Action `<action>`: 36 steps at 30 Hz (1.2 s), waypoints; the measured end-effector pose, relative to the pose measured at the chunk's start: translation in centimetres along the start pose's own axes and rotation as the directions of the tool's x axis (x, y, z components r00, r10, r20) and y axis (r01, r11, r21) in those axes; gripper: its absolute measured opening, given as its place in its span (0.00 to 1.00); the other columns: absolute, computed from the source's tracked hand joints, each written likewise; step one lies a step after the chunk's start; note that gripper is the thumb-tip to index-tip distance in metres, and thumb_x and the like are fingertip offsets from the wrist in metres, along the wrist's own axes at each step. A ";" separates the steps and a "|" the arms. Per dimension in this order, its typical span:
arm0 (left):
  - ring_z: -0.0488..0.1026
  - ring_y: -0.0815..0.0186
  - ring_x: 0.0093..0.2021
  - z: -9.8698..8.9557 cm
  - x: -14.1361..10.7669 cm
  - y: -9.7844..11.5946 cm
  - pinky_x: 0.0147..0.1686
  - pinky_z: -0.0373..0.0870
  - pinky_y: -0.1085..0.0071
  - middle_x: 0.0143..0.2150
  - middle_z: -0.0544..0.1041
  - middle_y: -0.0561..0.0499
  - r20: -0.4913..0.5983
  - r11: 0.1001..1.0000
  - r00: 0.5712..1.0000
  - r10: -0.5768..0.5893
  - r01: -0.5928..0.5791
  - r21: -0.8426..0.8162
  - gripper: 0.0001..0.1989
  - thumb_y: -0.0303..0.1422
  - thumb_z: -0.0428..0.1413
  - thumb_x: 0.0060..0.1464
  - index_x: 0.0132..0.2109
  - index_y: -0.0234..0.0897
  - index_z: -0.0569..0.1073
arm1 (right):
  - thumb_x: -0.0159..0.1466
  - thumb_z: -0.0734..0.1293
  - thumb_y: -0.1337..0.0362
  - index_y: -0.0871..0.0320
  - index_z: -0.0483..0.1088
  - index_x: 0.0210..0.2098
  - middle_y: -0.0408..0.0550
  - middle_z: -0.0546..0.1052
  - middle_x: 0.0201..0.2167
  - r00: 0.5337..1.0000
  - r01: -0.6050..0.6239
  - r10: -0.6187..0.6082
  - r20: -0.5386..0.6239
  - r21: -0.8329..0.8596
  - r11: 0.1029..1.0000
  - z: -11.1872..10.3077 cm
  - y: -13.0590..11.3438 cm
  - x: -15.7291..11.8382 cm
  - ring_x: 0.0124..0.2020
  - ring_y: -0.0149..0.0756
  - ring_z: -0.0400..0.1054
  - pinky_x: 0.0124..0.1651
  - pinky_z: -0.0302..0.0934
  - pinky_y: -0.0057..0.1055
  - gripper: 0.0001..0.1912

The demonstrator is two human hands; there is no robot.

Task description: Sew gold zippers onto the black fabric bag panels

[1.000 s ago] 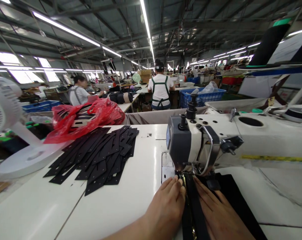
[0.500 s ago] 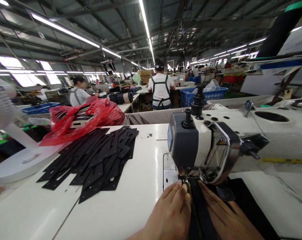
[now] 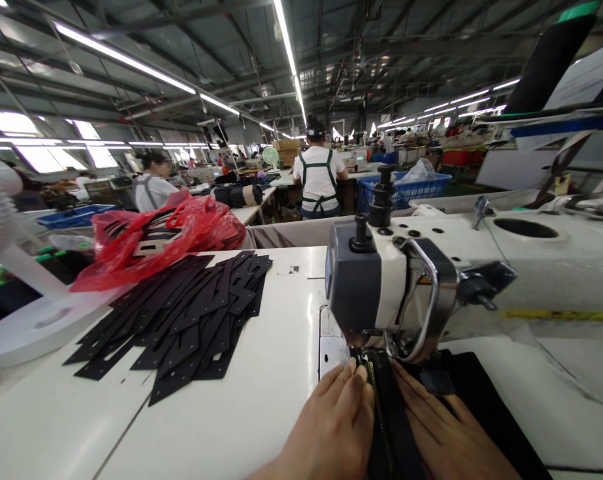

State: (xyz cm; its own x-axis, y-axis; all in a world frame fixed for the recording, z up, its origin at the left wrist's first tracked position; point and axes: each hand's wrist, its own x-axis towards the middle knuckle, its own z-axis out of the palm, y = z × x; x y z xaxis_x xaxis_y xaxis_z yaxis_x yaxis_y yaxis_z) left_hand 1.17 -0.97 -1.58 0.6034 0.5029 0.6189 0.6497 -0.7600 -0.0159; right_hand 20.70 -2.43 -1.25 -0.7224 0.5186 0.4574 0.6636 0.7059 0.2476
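Factory hall, long and lit by ceiling strip lights, stretches far behind a white table (image 3: 241,413). Near the middle right stands a white and grey sewing machine (image 3: 406,280), its head over the needle area.

Under the head lies a black strip (image 3: 388,413) running toward the near edge, with a zipper (image 3: 370,380) along its left side. More black fabric (image 3: 481,400) spreads to the right of it.

At the near edge the left hand (image 3: 331,427) lies flat with fingers stretched out and together, pressing on the table and touching the zipper edge just before the presser foot; it grips nothing. Beside it, the right hand (image 3: 446,433) also lies open and flat, palm down on the black fabric, fingers pointing toward the needle, the strip between the two hands.

On the left of the table sits a fanned pile of black cut pieces (image 3: 181,320). Beyond it is a red bag (image 3: 161,240), and at far left a white fan (image 3: 11,293). Farther off, a person in a white shirt with green straps (image 3: 317,177) stands with back turned, near a blue crate (image 3: 406,190). Another person (image 3: 151,187) sits at left.
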 end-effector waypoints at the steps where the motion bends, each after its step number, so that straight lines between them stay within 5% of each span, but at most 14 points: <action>1: 0.74 0.57 0.47 -0.1 0.0 0.0 0.46 0.74 0.63 0.44 0.76 0.40 0.008 1.000 1.000 0.003 -0.003 0.001 0.15 0.23 0.39 0.63 0.44 0.26 0.71 | 0.57 0.56 0.71 0.65 0.52 0.63 0.53 0.71 0.51 1.000 0.001 -0.001 -0.003 -0.001 1.000 0.0 0.0 0.0 0.51 0.41 0.67 0.44 0.67 0.36 0.33; 17: 0.73 0.56 0.48 -0.2 -0.1 0.1 0.47 0.74 0.60 0.44 0.75 0.38 0.071 1.000 0.997 -0.007 0.008 -0.006 0.14 0.23 0.41 0.63 0.47 0.25 0.69 | 0.57 0.57 0.71 0.63 0.53 0.62 0.52 0.70 0.53 1.000 0.003 -0.004 0.013 0.033 0.999 0.8 0.3 -0.1 0.52 0.41 0.65 0.48 0.63 0.38 0.33; 36: 0.73 0.58 0.45 0.3 0.6 -0.1 0.49 0.73 0.62 0.40 0.74 0.42 0.012 0.997 1.000 -0.012 0.013 -0.075 0.13 0.23 0.41 0.63 0.43 0.28 0.70 | 0.56 0.56 0.73 0.60 0.52 0.63 0.52 0.69 0.54 1.000 -0.027 0.027 -0.012 0.043 0.999 0.1 -0.1 0.1 0.52 0.41 0.65 0.49 0.63 0.39 0.34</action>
State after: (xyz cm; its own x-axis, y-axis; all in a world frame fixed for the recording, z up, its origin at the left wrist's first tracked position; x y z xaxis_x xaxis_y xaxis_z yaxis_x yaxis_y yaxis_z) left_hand 1.55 -0.45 -1.41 0.6007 0.5169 0.6099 0.6212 -0.7820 0.0509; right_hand 20.58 -2.40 -1.35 -0.7016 0.5315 0.4746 0.6736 0.7120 0.1983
